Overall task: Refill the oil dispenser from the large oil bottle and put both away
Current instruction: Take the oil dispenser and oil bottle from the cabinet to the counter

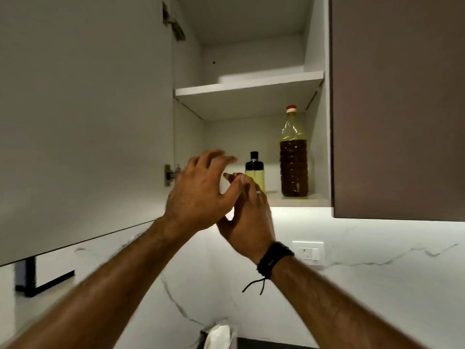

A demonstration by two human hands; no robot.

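The large oil bottle (pixel 294 157), clear plastic with dark oil and a red cap, stands upright at the right of the lower cabinet shelf (pixel 299 201). Left of it stands the small oil dispenser (pixel 255 172), yellowish with a black top. My left hand (pixel 198 192) is raised in front of the shelf with fingers spread, holding nothing. My right hand (pixel 247 217), a black band on its wrist, sits just below and in front of the dispenser, fingers pointing up, partly behind my left hand. I cannot tell whether it touches the dispenser.
The cabinet door (pixel 83 117) stands open at the left; a closed brown door (pixel 397 107) is at the right. The upper shelf (pixel 246 86) holds a flat white object. A wall socket (pixel 308 250) sits on the marble backsplash, a white cloth (pixel 217 336) below.
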